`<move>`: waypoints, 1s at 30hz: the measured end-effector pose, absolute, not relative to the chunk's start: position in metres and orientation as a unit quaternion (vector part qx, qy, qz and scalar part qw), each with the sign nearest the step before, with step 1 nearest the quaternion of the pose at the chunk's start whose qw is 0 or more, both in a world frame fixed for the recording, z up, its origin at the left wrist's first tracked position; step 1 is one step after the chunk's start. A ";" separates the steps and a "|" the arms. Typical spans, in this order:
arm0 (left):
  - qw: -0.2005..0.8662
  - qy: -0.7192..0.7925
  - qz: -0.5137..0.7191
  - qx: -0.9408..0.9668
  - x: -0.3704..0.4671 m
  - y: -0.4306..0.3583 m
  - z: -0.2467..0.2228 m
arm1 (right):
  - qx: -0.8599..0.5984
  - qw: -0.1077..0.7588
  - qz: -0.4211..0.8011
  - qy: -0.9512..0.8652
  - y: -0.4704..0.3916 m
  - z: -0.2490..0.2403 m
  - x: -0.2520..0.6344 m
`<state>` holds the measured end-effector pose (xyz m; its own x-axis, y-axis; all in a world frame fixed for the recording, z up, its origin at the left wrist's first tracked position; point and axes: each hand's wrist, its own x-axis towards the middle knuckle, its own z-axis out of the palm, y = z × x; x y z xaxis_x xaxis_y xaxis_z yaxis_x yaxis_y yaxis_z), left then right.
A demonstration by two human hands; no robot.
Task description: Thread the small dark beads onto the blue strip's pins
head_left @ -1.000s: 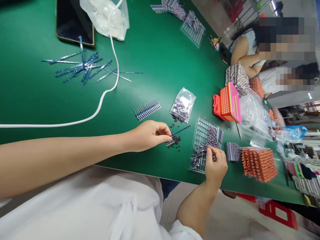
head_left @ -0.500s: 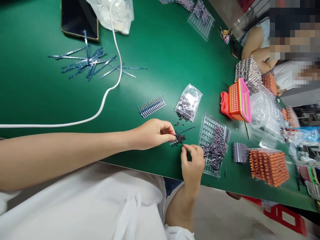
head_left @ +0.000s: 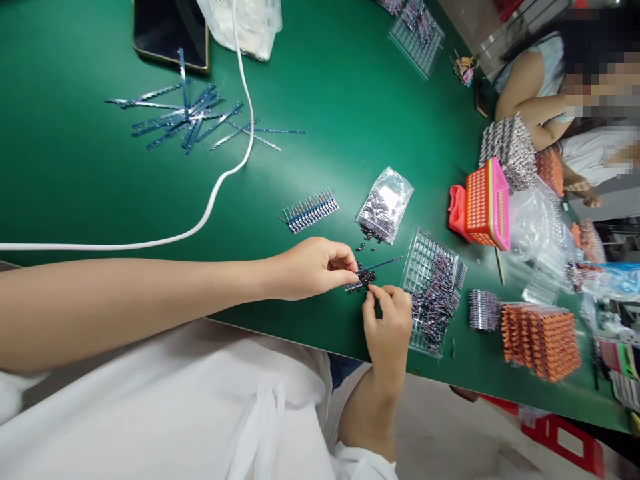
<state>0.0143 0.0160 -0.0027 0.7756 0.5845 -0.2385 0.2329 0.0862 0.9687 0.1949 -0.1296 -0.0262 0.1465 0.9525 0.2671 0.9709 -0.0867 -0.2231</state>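
My left hand (head_left: 320,270) pinches one end of a thin dark-blue strip (head_left: 384,263) between thumb and fingers. The strip points right, above a small heap of tiny black beads (head_left: 369,276) on the table. My right hand (head_left: 391,320) has thumb and forefinger pressed together at the heap's near edge; whatever is between them is too small to make out. Past my left hand lies a row of blue-and-silver strips with thin pins (head_left: 313,212). A clear bag of dark beads (head_left: 385,203) lies beyond the heap, with several beads spilled at its mouth.
A clear tray (head_left: 417,263) with dark pinned pieces lies right of my right hand. Farther right are orange stacked pieces (head_left: 540,340) and an orange-pink basket (head_left: 485,203). Loose blue strips (head_left: 193,120), a white cable (head_left: 215,193) and a phone (head_left: 173,30) lie left. Another person sits far right.
The view has shifted a little, moving the table things rightward in the picture. My right fingertips have come slightly nearer the bead heap. My left hand keeps its pinch on the strip.
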 end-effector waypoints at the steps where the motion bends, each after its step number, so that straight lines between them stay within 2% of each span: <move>1: 0.668 0.309 0.131 0.664 0.014 0.016 -0.003 | -0.735 0.172 -0.026 -0.655 -0.129 -0.025 0.195; 11: 0.668 0.302 0.138 0.666 0.013 0.015 -0.003 | -0.761 0.154 0.006 -0.631 -0.119 -0.021 0.194; 30: 0.657 0.299 0.132 0.679 0.013 0.014 -0.004 | -0.763 0.198 -0.020 -0.615 -0.122 -0.032 0.194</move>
